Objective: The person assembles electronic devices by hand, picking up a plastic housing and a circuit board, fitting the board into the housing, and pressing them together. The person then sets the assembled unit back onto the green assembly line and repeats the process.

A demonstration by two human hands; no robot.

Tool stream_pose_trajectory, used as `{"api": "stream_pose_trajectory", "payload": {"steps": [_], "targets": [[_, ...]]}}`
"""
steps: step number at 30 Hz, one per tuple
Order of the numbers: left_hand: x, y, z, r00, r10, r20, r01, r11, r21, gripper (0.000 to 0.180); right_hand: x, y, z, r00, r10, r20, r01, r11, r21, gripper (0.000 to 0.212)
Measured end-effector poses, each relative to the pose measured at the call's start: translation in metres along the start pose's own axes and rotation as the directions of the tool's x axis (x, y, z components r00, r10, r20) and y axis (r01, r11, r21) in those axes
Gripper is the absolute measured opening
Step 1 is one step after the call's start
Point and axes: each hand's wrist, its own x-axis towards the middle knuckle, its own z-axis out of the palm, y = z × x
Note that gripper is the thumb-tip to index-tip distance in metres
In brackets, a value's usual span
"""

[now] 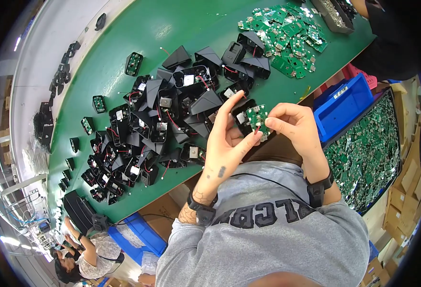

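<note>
A small green circuit board stands upright in front of me, with a short red wire near its lower part. My right hand pinches the board's right edge between thumb and fingers. My left hand is curled round a black plastic housing just behind and left of the board. Its index finger points up and its thumb tip meets the board by the red wire. The housing's underside is hidden by my left fingers.
Many black housings with red wires are heaped on the green table. Loose green boards lie at the far right. A blue bin and a large tray of boards stand right. Other people work at the lower left.
</note>
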Motion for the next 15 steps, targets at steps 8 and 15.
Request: {"api": "stream_pose_trajectory", "payload": {"steps": [8,15], "targets": [[-0.007,0.01,-0.013,0.981,-0.137,0.138,0.118,0.983,0.143,0.072,-0.001,0.006,-0.003,0.995,0.07,0.073,-0.082,0.983,0.167,0.014],[-0.002,0.017,-0.004,0.987,-0.126,0.101,0.09,0.949,0.302,0.054,-0.002,-0.001,-0.003,0.991,0.086,0.1,-0.11,0.956,0.273,0.013]]}}
